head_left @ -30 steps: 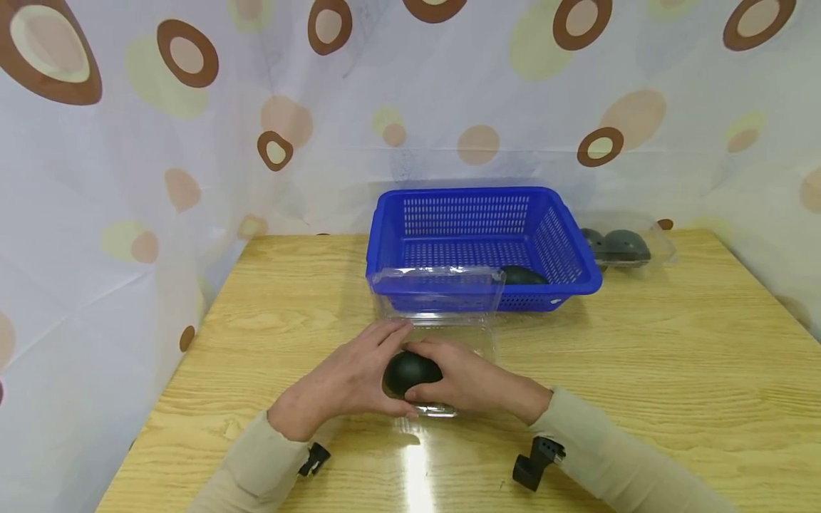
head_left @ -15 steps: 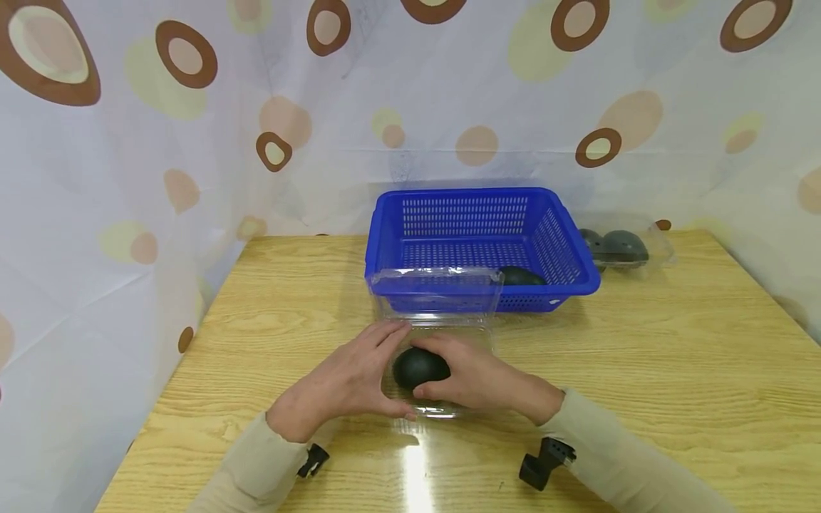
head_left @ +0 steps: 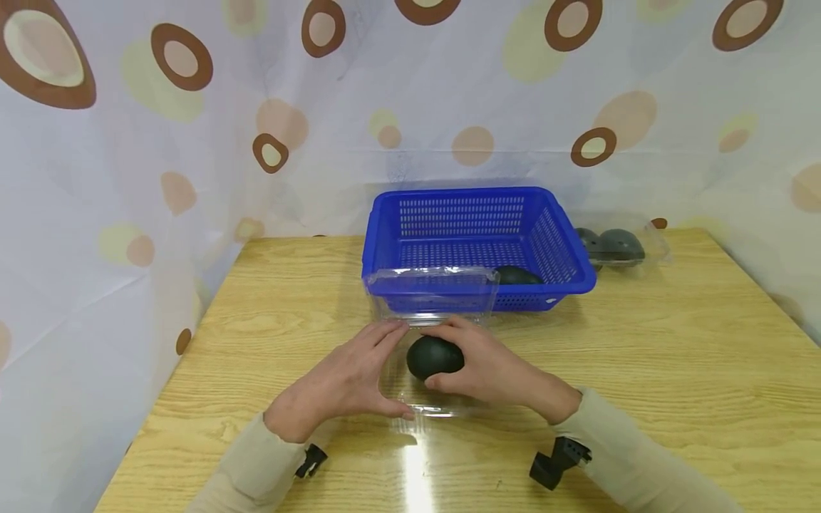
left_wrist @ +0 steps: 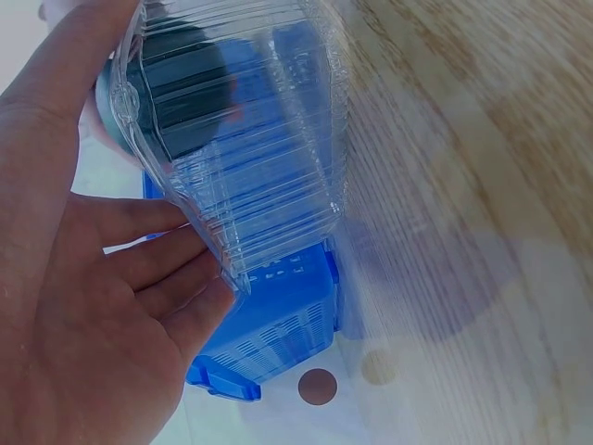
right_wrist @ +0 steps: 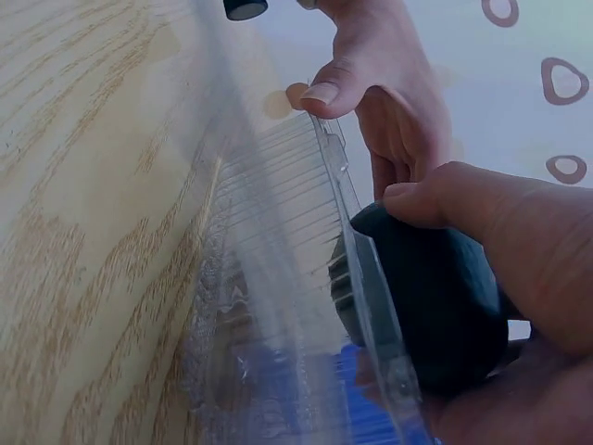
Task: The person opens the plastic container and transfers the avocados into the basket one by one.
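Holding a dark oval fruit [head_left: 435, 358] just below the centre of the frame, a person's right hand [head_left: 494, 367] curls round its right side, thumb in front and fingers behind. The fruit sits in the mouth of a clear plastic container [head_left: 442, 412], partly above the rim; whether it touches the base cannot be told. Over the last second, fruit and right hand have shifted rightward and slightly up the frame, while the left hand [head_left: 346, 381] has stayed at the container's left end. That suggests the fruit's position within the container is being adjusted and is not yet settled. The left hand is spread wide, thumb at the near edge and fingers at the far edge, seemingly steadying the container. Its clear lid [head_left: 432, 293] stands open, in front of a blue basket [head_left: 465, 192] at the middle of the frame. A second dark fruit [head_left: 518, 276] lies in the basket's near right part. Farther right, another clear container [head_left: 656, 242] holds more dark fruits [head_left: 621, 246]. Everything stands on a wood-grain table [head_left: 288, 299] before a patterned backdrop [head_left: 410, 85].
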Tool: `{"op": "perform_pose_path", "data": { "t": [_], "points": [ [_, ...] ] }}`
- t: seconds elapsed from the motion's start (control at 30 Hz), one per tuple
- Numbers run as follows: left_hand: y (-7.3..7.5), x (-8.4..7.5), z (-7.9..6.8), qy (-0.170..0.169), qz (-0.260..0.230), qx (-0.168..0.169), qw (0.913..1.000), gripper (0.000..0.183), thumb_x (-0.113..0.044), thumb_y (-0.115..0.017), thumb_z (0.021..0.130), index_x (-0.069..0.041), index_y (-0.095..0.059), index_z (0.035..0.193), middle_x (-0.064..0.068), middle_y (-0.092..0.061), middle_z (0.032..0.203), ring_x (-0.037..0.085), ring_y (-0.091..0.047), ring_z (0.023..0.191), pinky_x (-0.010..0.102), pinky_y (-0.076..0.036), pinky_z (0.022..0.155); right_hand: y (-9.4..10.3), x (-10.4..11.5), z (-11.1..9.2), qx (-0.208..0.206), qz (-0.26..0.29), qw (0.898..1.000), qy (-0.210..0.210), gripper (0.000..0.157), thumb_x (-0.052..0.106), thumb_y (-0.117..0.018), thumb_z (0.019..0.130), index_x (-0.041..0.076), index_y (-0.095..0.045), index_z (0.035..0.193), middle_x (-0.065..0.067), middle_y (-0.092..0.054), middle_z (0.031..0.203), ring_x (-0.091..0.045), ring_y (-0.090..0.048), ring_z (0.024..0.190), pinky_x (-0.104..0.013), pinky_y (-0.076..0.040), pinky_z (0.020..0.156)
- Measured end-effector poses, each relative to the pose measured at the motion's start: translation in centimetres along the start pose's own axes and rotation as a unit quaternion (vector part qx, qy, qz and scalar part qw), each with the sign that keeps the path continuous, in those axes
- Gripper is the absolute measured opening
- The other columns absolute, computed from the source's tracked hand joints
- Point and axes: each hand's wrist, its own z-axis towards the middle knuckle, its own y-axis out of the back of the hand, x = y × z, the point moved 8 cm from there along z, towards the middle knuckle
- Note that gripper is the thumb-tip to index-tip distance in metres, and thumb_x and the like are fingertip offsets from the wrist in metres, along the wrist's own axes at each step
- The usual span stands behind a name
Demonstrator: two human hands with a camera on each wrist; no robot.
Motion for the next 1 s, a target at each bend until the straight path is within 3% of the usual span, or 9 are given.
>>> {"op": "perform_pose_path", "data": {
  "t": [0.27,0.57,1.0],
  "points": [
    [0.0,0.0,-0.1,-0.006,-0.003,-0.012,0.9999,0.118,-0.067,-0.080,0.066,0.001,-0.036,0.150,0.016,-0.041,0.153,0.029,-0.039,0.143,0.040,-0.038,0.118,0.9,-0.2,-0.4,-0.029,0.023,0.999,0.002,0.063,0.032,-0.079,0.081,0.014,-0.058,0.137,-0.006,-0.056,0.115,-0.020,-0.057,0.099,-0.033,-0.053,0.079],
    [0.1,0.0,-0.2,-0.008,-0.001,-0.014,0.9999,0.118,-0.067,-0.081,0.066,0.003,-0.036,0.150,0.018,-0.040,0.153,0.031,-0.039,0.143,0.040,-0.038,0.118,2.0,-0.2,-0.9,-0.032,0.061,0.997,0.017,0.066,0.032,-0.076,0.086,0.014,-0.051,0.144,-0.007,-0.062,0.132,-0.021,-0.063,0.101,-0.030,-0.055,0.076],
    [0.1,0.0,0.0,-0.002,-0.011,-0.006,0.9999,0.117,-0.064,-0.083,0.066,0.003,-0.036,0.150,0.018,-0.040,0.154,0.032,-0.038,0.144,0.041,-0.036,0.119,3.4,-0.7,-1.8,-0.040,0.086,0.995,0.022,0.055,0.029,-0.071,0.088,0.014,-0.057,0.139,-0.009,-0.064,0.129,-0.016,-0.063,0.094,-0.027,-0.055,0.071]
  ]
}}
